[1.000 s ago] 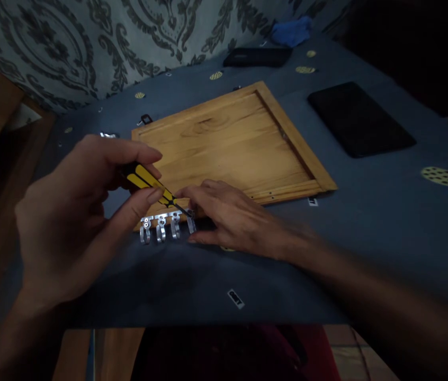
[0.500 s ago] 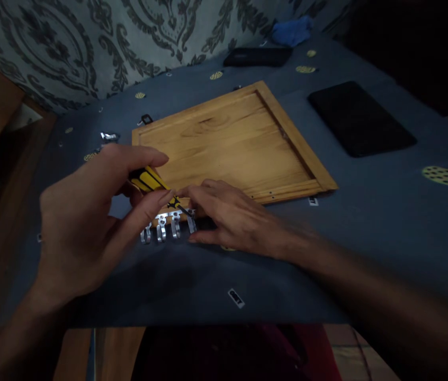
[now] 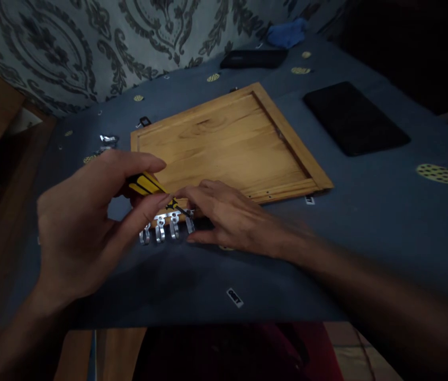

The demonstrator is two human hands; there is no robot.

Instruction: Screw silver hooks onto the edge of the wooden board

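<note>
My left hand (image 3: 84, 217) is closed around the yellow and black handle of a screwdriver (image 3: 146, 184). Its shaft slants down to the right, and the tip meets the top of a silver metal hook (image 3: 189, 222) at the near edge of a framed wooden board (image 3: 224, 143). My right hand (image 3: 232, 217) steadies that hook, index finger above and thumb below. Left of it, several more silver hooks (image 3: 160, 230) line the same edge. Part of the board's near left corner is hidden behind my left hand.
Loose silver hooks (image 3: 108, 139) lie beyond my left hand. A black tablet-like slab (image 3: 355, 119) rests to the right. At the back are a dark phone-like object (image 3: 253, 58) and a blue cloth (image 3: 286, 33). A patterned blue-grey cloth (image 3: 287, 296) covers the table.
The whole view has shifted slightly. Both hands keep their grip, and the screwdriver tip stays at the same hook.
</note>
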